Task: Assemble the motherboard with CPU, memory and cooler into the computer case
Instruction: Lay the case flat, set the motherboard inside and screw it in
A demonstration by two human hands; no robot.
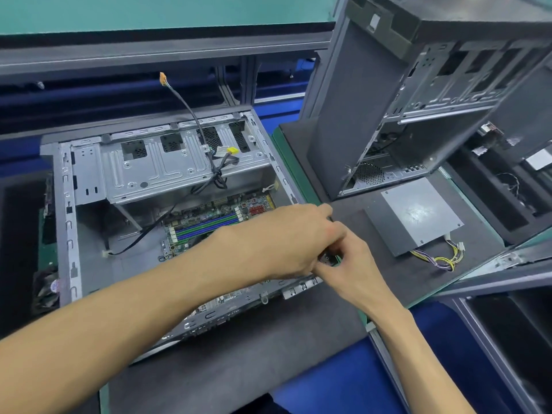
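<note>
Both hands meet at the near right corner of the open grey metal computer case (68, 222). Left hand (294, 240) and right hand (352, 264) pinch a small dark part (328, 259) between curled fingers; what it is, cannot tell. Green motherboard with blue memory slots (209, 222) lies inside the case. Grey power supply box (415, 216) sits on the dark mat (343, 210), towards its right edge.

Case (89, 174) is bare matt grey metal; right of it, the mat (352, 216) looks soft dark foam.
</note>
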